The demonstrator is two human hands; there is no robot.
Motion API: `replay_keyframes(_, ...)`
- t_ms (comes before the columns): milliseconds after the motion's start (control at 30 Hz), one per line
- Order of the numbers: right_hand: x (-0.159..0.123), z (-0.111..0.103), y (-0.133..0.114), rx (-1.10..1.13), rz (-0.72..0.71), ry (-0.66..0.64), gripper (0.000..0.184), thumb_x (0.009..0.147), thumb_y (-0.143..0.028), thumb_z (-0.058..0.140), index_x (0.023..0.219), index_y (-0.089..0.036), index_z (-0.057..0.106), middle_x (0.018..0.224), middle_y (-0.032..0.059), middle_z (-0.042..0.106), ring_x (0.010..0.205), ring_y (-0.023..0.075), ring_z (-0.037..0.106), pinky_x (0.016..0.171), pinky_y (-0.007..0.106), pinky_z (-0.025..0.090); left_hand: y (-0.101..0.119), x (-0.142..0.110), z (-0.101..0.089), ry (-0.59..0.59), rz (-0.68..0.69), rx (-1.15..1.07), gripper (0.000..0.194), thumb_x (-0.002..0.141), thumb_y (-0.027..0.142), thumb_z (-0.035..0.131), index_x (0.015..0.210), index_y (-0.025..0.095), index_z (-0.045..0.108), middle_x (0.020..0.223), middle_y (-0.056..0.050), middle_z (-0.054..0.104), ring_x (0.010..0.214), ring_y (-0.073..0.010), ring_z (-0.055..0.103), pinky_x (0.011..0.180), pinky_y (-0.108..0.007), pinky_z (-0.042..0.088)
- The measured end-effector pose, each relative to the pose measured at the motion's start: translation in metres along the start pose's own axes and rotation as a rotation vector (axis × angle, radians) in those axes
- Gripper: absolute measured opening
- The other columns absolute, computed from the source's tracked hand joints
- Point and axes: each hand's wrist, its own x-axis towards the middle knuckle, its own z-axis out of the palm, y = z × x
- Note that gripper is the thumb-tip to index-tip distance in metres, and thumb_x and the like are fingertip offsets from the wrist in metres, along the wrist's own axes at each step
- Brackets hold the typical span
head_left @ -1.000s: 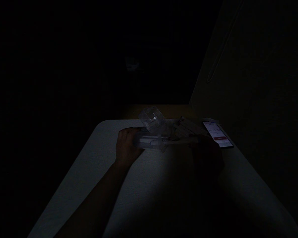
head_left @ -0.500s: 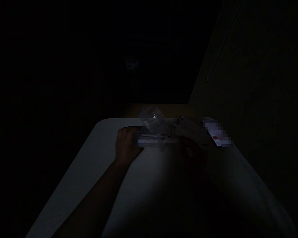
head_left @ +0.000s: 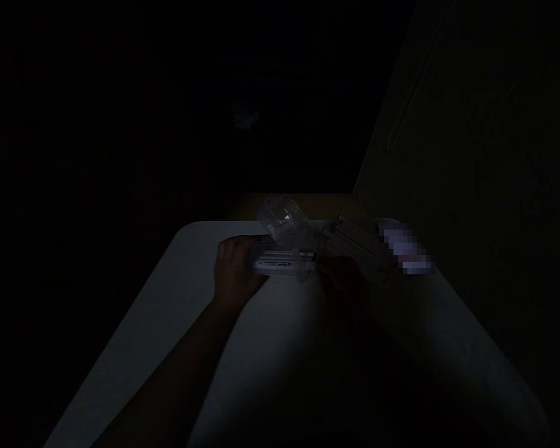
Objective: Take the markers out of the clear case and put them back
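In dim light, my left hand (head_left: 236, 264) is closed around the left end of a clear plastic case (head_left: 261, 270) lying on its side. Several pale markers (head_left: 284, 256) lie lengthwise inside it. At the case's right-hand mouth is my right hand (head_left: 343, 277), deep in shadow. Its fingers pinch the end of a white marker (head_left: 310, 266), most of which is within the case. A clear plastic lid (head_left: 282, 218) stands tilted just behind the case. Beyond my right hand lies a heap of loose markers (head_left: 357, 239).
The white table (head_left: 144, 298) has rounded corners. A pale printed card or packet (head_left: 406, 249), partly blurred out, lies near its right edge. A wall (head_left: 471, 155) with a hanging cord (head_left: 408, 115) rises at the right. Everything behind the table is nearly black.
My right hand has moved left toward the case, and the white marker has slid further into it. My left hand stays around the case.
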Motion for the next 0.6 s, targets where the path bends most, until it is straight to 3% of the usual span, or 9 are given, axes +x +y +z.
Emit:
replay_keyframes(200,0.002,0.001,-0.002,0.022,-0.082,0.038,0.029,0.091,-0.023,0.044,0.107,-0.021,0.069,0.109,0.0071,0.07,0.1,0.0193,0.056,0.088,0.036,0.05,-0.001,0.0,0.001,0.091,0.087,0.018,0.044,0.067,0.033,0.068,0.107,0.018,0.056,0.104,-0.009,0.064,0.1,-0.0264,0.056,0.088,-0.04,0.042)
replay_keyframes(433,0.002,0.0,-0.001,0.029,-0.118,0.035,0.037,0.088,-0.016,0.042,0.117,-0.019,0.064,0.119,0.0095,0.062,0.111,0.0199,0.051,0.094,0.035,0.046,0.002,0.001,0.0,0.065,0.028,0.009,0.037,0.069,0.032,0.065,0.103,0.017,0.058,0.102,-0.009,0.064,0.099,-0.0263,0.056,0.088,-0.04,0.041)
replay_keyframes(500,0.003,-0.001,0.007,-0.051,-0.058,0.032,0.04,0.089,-0.021,0.04,0.124,-0.02,0.06,0.123,0.0104,0.06,0.115,0.0214,0.05,0.098,0.038,0.042,0.001,0.0,0.0,0.071,0.026,-0.005,0.038,0.069,0.032,0.066,0.102,0.017,0.057,0.102,-0.009,0.064,0.1,-0.0264,0.056,0.088,-0.039,0.04)
replay_keyframes(600,0.007,-0.004,0.026,-0.271,0.156,-0.028,0.046,0.09,-0.031,0.04,0.13,-0.017,0.054,0.133,0.0142,0.054,0.124,0.0273,0.045,0.102,0.045,0.036,-0.001,-0.001,0.001,0.057,0.004,-0.016,0.038,0.068,0.033,0.067,0.102,0.018,0.057,0.102,-0.008,0.064,0.1,-0.0263,0.056,0.089,-0.039,0.04)
